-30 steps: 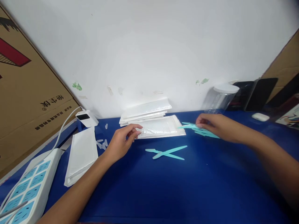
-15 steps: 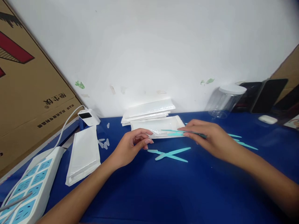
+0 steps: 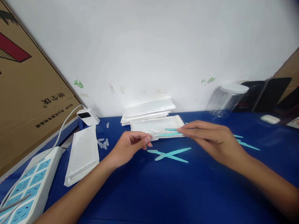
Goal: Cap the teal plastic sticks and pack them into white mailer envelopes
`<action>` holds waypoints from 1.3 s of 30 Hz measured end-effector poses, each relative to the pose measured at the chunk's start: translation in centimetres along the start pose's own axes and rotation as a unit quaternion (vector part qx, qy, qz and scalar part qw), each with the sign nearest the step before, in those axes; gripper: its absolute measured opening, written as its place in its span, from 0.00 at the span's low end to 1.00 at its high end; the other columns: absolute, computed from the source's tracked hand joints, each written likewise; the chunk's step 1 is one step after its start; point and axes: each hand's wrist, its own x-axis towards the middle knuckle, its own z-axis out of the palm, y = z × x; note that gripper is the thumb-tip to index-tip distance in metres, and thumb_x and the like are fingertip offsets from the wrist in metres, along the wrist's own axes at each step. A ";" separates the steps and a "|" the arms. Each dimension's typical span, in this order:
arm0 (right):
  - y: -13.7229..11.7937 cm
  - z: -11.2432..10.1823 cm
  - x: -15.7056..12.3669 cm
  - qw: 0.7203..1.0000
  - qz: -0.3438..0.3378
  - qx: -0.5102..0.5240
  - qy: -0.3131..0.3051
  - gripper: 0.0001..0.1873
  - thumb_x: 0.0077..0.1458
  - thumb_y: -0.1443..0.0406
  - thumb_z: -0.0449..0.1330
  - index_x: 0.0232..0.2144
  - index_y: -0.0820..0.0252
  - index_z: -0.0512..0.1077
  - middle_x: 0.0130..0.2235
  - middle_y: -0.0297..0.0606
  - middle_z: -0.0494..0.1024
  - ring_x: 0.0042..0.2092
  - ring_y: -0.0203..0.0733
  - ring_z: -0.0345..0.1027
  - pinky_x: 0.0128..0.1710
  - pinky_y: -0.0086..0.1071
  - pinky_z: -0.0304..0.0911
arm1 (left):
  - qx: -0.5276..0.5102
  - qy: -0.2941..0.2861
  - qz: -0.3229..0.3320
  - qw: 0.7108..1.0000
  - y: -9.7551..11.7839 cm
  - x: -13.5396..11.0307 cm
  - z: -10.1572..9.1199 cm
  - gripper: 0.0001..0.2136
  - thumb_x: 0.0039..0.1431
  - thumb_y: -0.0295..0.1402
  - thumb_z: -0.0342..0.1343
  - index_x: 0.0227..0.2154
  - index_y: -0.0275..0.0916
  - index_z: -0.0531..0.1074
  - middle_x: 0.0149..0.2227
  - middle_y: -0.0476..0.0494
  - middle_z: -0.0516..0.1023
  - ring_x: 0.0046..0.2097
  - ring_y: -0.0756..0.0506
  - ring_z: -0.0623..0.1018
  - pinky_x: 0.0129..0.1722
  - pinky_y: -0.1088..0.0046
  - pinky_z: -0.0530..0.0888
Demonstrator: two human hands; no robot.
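My right hand point(image 3: 210, 137) is closed in a pinch on a teal eyebrow razor point(image 3: 167, 135), held nearly level above the table. A second teal strip, apparently another razor point(image 3: 171, 129), runs just above it from the same fingers. My left hand point(image 3: 135, 143) pinches a small translucent blade cap point(image 3: 154, 138) between thumb and forefinger. The razor's left end meets the cap at those fingertips; how far it sits inside cannot be made out. Below the hands, two teal razors point(image 3: 174, 152) lie crossed on the blue table point(image 3: 149, 189).
More razors point(image 3: 247, 145) lie right of my right hand. Loose translucent caps point(image 3: 104, 143) are scattered at left. White padded mailers point(image 3: 149, 107) stack by the wall, another mailer point(image 3: 81, 152) lies left near a power strip point(image 3: 35, 186). A clear jar point(image 3: 227, 101) stands back right.
The lower razor's left end has come to my left fingertips, where a gap was before. My left thumb and forefinger have closed together. The right hand has turned slightly.
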 end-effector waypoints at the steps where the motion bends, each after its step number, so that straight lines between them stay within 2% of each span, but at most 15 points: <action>1: 0.1 0.0 -0.1 1.000 -0.010 -0.007 -0.002 0.24 0.69 0.73 0.58 0.59 0.43 0.80 0.53 0.40 0.83 0.49 0.43 0.81 0.41 0.33 0.76 | -0.016 -0.004 -0.011 1.000 0.1 0.0 0.0 0.14 0.67 0.45 0.65 0.39 0.38 0.85 0.36 0.42 0.85 0.35 0.48 0.77 0.42 0.69 0.76; 4: 0.0 0.0 -0.3 0.999 -0.032 -0.024 -0.009 0.26 0.68 0.75 0.58 0.60 0.43 0.79 0.54 0.40 0.83 0.52 0.44 0.80 0.44 0.34 0.77 | -0.069 -0.022 -0.036 0.997 0.1 -0.1 0.0 0.16 0.66 0.44 0.66 0.50 0.40 0.83 0.36 0.43 0.85 0.36 0.48 0.79 0.44 0.69 0.76; 6: -0.1 0.1 -0.2 0.999 -0.041 -0.030 -0.009 0.27 0.68 0.76 0.58 0.60 0.44 0.78 0.54 0.40 0.83 0.53 0.44 0.80 0.44 0.34 0.77 | -0.100 -0.035 -0.042 0.994 0.0 -0.1 0.0 0.18 0.65 0.43 0.67 0.53 0.40 0.81 0.36 0.43 0.85 0.36 0.48 0.79 0.43 0.70 0.75; 13: -0.4 -0.3 0.1 0.993 -0.078 -0.081 0.020 0.30 0.67 0.75 0.59 0.62 0.39 0.76 0.53 0.36 0.86 0.50 0.47 0.82 0.47 0.40 0.78 | -0.141 -0.034 -0.074 0.987 -0.5 0.0 -0.6 0.19 0.64 0.43 0.69 0.52 0.39 0.80 0.36 0.43 0.84 0.36 0.48 0.79 0.42 0.71 0.75; 21: -0.7 -0.6 0.0 0.991 -0.092 -0.100 -0.004 0.29 0.69 0.75 0.57 0.63 0.40 0.75 0.54 0.37 0.86 0.49 0.47 0.83 0.50 0.42 0.77 | -0.158 -0.045 -0.101 0.981 -0.2 -0.1 -0.3 0.20 0.61 0.43 0.71 0.52 0.39 0.80 0.36 0.43 0.84 0.36 0.48 0.80 0.40 0.71 0.75; 23: -0.9 -0.5 0.1 0.991 -0.096 -0.097 -0.006 0.28 0.69 0.75 0.57 0.63 0.41 0.75 0.54 0.37 0.86 0.48 0.46 0.83 0.49 0.41 0.77 | -0.156 -0.051 -0.101 0.981 -0.1 -0.1 -0.2 0.20 0.61 0.43 0.71 0.52 0.39 0.80 0.35 0.43 0.84 0.36 0.48 0.80 0.40 0.71 0.75; 26: -1.3 0.0 0.1 0.990 -0.108 -0.092 -0.003 0.29 0.67 0.76 0.59 0.63 0.44 0.75 0.53 0.39 0.86 0.45 0.45 0.82 0.41 0.38 0.76 | -0.167 -0.064 -0.102 0.979 0.0 -0.1 -0.1 0.20 0.61 0.42 0.71 0.52 0.39 0.80 0.33 0.45 0.84 0.36 0.49 0.80 0.40 0.72 0.75; 31: -1.6 1.4 -0.3 0.991 -0.106 -0.082 0.012 0.32 0.67 0.78 0.59 0.66 0.44 0.72 0.53 0.38 0.86 0.38 0.42 0.77 0.33 0.36 0.72 | -0.187 -0.071 -0.117 0.973 0.2 -0.3 0.4 0.22 0.60 0.41 0.73 0.54 0.39 0.79 0.32 0.46 0.84 0.35 0.49 0.80 0.39 0.73 0.74; 36: -1.4 2.4 -1.0 0.993 -0.093 -0.067 0.012 0.31 0.68 0.76 0.59 0.66 0.41 0.71 0.55 0.36 0.85 0.40 0.43 0.79 0.34 0.37 0.74 | -0.179 -0.074 -0.124 0.973 0.1 -0.3 1.0 0.26 0.58 0.42 0.73 0.56 0.37 0.78 0.31 0.44 0.84 0.35 0.46 0.82 0.39 0.71 0.75; 39: -1.4 2.4 -1.0 0.991 -0.105 -0.085 -0.004 0.32 0.69 0.75 0.58 0.69 0.43 0.68 0.53 0.37 0.85 0.44 0.44 0.81 0.38 0.37 0.76 | -0.161 -0.079 -0.113 0.977 -0.1 -0.2 1.0 0.26 0.60 0.42 0.72 0.57 0.38 0.77 0.32 0.44 0.85 0.35 0.46 0.82 0.40 0.70 0.76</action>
